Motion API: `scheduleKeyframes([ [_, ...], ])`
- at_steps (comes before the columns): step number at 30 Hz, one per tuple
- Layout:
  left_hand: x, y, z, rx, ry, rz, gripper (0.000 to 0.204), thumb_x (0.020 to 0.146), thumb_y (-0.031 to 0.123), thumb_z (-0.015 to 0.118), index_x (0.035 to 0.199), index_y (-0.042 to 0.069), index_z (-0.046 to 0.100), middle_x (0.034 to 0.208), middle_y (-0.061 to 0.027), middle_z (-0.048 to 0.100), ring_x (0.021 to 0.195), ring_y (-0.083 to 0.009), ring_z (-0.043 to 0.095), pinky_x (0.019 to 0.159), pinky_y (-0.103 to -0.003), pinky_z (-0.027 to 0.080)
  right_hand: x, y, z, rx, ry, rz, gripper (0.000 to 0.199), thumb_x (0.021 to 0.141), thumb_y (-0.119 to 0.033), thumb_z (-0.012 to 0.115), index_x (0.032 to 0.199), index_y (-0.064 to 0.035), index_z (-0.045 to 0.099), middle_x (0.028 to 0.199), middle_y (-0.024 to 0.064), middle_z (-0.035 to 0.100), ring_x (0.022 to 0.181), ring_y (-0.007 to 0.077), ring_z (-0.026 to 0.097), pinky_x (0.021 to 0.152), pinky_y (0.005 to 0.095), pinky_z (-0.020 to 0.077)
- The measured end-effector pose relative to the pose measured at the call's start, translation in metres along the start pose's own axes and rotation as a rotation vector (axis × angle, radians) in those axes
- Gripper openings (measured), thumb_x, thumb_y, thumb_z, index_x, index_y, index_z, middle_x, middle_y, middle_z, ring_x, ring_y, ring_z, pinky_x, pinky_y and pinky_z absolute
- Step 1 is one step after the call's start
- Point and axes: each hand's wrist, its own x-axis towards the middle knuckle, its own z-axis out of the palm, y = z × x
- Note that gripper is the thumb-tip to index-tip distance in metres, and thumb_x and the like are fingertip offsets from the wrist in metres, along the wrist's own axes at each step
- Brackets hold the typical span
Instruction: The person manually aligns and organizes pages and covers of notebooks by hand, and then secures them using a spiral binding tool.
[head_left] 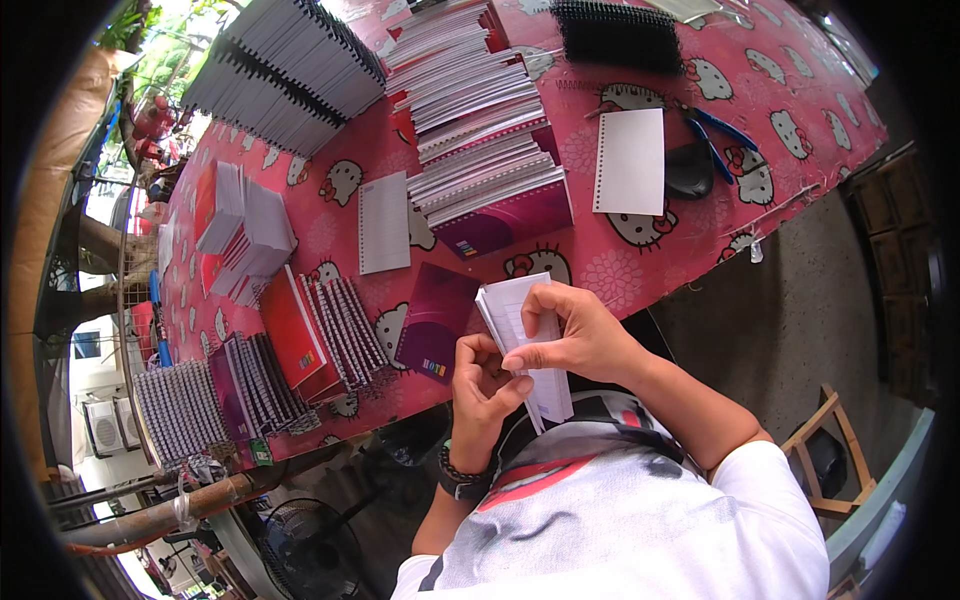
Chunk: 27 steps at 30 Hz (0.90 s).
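A block of white printed sheets [508, 302] stands tilted in front of my body, just off the table's near edge. My left hand [484, 395] wraps its left side, the fingers curled and the thumb pointing at the sheets. From the right, my right hand [572, 330] grips the same block, thumb and curled index finger forming a ring over the front page. Whether the sheets are bound cannot be seen. Close beyond my left hand lies a purple notebook cover [432, 325] on the pink tablecloth [610, 270].
Long rows of hole-punched notebook blocks [490, 150] fill the table's middle. Spiral-bound stacks [285, 75] stand far left, red and purple coil notebooks [330, 330] near left. At right are a loose punched sheet [630, 160], blue-handled pliers [725, 145] and black coils [615, 35]. A fan [310, 550] stands below.
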Motion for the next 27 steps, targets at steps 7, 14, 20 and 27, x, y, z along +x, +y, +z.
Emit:
scheduleKeyframes([
  [7, 0.0002, 0.0008, 0.0005, 0.008, 0.0, 0.002, 0.048, 0.071, 0.006, 0.069, 0.105, 0.004, 0.037, 0.1, -0.0073, 0.05, 0.096, -0.0127, 0.051, 0.087, -0.028, 0.043, -0.0004, 0.0001, -0.0003, 0.008, 0.004, -0.002, 0.042, 0.063, -0.032, 0.083, 0.071, -0.0075, 0.049, 0.071, -0.0026, 0.047, 0.064, 0.0055, 0.043, 0.054, 0.0221, 0.0328],
  [14, 0.0003, 0.0026, 0.0009, 0.0, -0.007, -0.005, 0.048, 0.07, 0.005, 0.068, 0.106, 0.005, 0.037, 0.101, -0.0073, 0.049, 0.097, -0.014, 0.052, 0.086, -0.029, 0.043, -0.0011, -0.0014, -0.0008, 0.024, 0.003, 0.012, 0.04, 0.065, -0.03, 0.082, 0.071, -0.0073, 0.05, 0.071, -0.0025, 0.048, 0.065, 0.0052, 0.043, 0.055, 0.022, 0.0333],
  [20, 0.0006, 0.0021, 0.001, -0.003, 0.002, -0.018, 0.048, 0.07, 0.005, 0.068, 0.107, 0.005, 0.036, 0.101, -0.0071, 0.049, 0.096, -0.0139, 0.051, 0.086, -0.029, 0.043, -0.001, -0.0016, -0.001, 0.025, 0.005, -0.011, 0.039, 0.066, -0.03, 0.082, 0.072, -0.0072, 0.051, 0.072, -0.002, 0.048, 0.065, 0.0053, 0.044, 0.055, 0.022, 0.0336],
  [27, 0.0002, 0.0021, 0.0009, 0.003, 0.001, -0.002, 0.049, 0.07, 0.005, 0.068, 0.107, 0.004, 0.036, 0.102, -0.0075, 0.049, 0.097, -0.0142, 0.051, 0.086, -0.029, 0.043, -0.0013, -0.0027, -0.0011, 0.014, 0.003, 0.008, 0.037, 0.067, -0.028, 0.081, 0.073, -0.007, 0.051, 0.073, -0.0016, 0.049, 0.065, 0.0052, 0.044, 0.055, 0.0218, 0.034],
])
